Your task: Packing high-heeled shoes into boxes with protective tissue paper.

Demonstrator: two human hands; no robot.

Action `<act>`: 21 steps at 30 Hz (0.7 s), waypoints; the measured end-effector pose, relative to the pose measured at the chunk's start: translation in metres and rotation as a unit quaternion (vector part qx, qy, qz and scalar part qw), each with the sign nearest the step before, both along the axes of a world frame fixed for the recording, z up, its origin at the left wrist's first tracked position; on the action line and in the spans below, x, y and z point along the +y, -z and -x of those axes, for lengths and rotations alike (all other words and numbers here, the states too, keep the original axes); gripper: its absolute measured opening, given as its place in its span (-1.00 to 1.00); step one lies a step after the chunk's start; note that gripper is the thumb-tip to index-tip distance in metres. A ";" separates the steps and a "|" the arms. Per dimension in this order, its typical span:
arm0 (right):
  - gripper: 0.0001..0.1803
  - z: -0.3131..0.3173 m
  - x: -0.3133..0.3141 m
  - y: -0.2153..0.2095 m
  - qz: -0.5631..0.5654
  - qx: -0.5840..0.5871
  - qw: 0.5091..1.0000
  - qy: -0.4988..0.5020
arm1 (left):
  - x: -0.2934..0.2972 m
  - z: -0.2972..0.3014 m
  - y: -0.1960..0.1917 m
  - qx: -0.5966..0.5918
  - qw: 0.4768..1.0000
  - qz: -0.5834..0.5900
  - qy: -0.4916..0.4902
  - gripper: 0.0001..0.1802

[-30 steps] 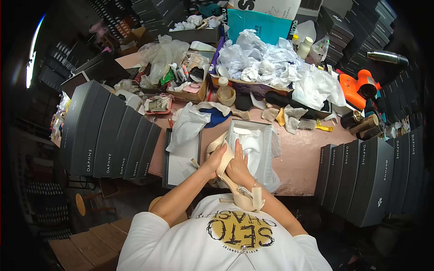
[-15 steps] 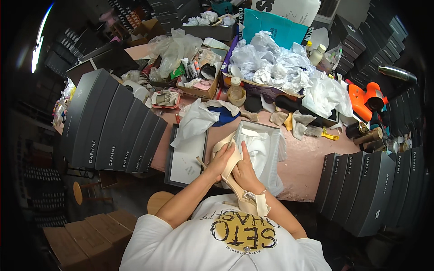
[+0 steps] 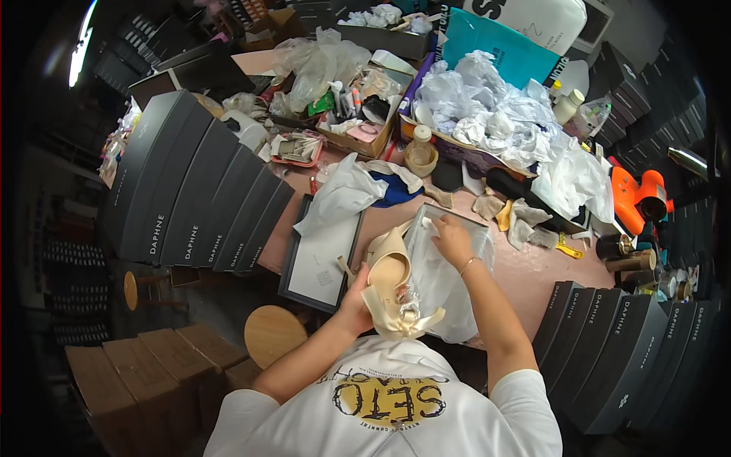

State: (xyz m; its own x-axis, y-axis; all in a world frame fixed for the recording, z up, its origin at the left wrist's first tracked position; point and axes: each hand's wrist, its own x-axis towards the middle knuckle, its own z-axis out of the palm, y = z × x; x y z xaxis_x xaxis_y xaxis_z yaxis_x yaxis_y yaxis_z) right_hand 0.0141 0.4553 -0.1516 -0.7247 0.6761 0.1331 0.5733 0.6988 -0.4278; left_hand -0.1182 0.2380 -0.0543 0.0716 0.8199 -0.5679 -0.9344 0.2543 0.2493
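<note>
My left hand (image 3: 355, 303) is closed round a cream high-heeled shoe (image 3: 389, 268), held near my chest with its pointed toe away from me. The shoe has a jewelled strap (image 3: 410, 300) and a satin bow (image 3: 403, 326); its thin heel juts out to the left. I cannot tell whether a second shoe is behind it. Over the open shoebox (image 3: 464, 213), my right hand (image 3: 452, 239) has its fingers bent onto the white tissue paper (image 3: 438, 266) at the box's far left, seemingly pinching it. Left of the shoe lies the dark box lid (image 3: 320, 259), its pale inside up.
Dark shoeboxes (image 3: 164, 190) stand in a row at the left, with more boxes (image 3: 601, 343) at the right. Behind are a carton of crumpled paper (image 3: 487, 107), a glue jar (image 3: 420, 148), cloths (image 3: 525, 221), a yellow-handled brush (image 3: 567, 247) and an orange heat tool (image 3: 636, 199). A stool (image 3: 276, 335) stands below.
My right hand has left the shoe and reached forward into the box. The shoe has turned in my left hand, so its inside and bow now show. My view has shifted slightly.
</note>
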 end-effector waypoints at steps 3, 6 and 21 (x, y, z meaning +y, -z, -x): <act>-0.72 0.001 0.015 0.039 -0.024 -0.054 0.998 0.010 | 0.013 0.003 -0.002 -0.022 0.999 0.016 -0.037 -0.33; -0.72 -0.007 0.004 0.000 0.041 0.039 0.997 0.049 | 0.001 0.013 0.028 -0.128 0.989 -0.025 -0.076 -0.35; -0.67 -0.037 -0.103 -0.095 0.178 0.039 0.977 -0.110 | -0.009 -0.022 0.026 0.112 0.986 0.105 0.065 -0.57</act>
